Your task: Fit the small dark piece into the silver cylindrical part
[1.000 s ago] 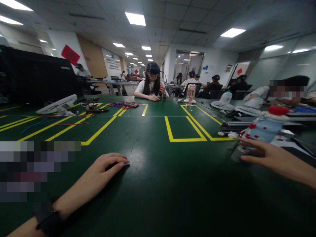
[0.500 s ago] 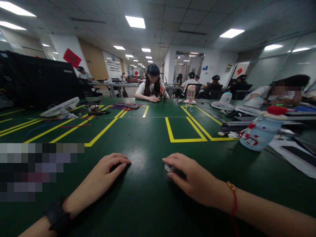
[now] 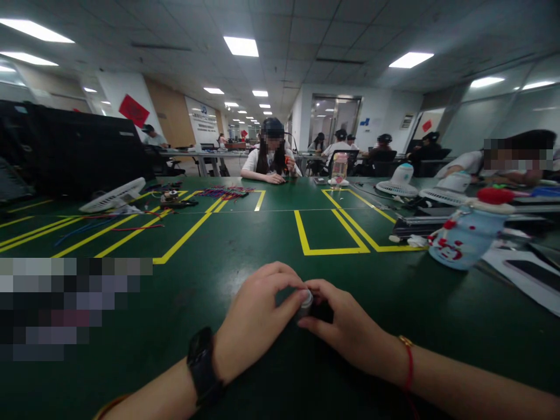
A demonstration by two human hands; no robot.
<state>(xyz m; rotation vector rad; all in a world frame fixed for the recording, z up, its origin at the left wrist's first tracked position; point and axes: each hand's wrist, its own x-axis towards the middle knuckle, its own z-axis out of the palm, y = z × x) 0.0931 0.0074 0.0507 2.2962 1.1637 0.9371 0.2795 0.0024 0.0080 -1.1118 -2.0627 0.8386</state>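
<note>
A small round jar-like container (image 3: 305,303) with a pale grey top stands in front of me, partly covered by my fingers; its exact kind is too small to make out. My right hand (image 3: 347,324) grips its side, thumb at the near edge and fingers curled round the far edge. From the other side, my left hand (image 3: 258,312) pinches the top with thumb and fingertips. The green table (image 3: 245,245) lies beneath both hands.
A light-blue bottle with a red top (image 3: 461,236) stands at right, beside a dark phone-like slab (image 3: 531,277) on white paper. White fans (image 3: 398,179) lie farther back. Tangled wires (image 3: 230,191) are at back left. A person (image 3: 269,157) sits opposite; another leans in at right.
My left hand has moved right across the table and taken hold of the container's top. My right hand has kept its grip on the container. The view has tilted slightly.
</note>
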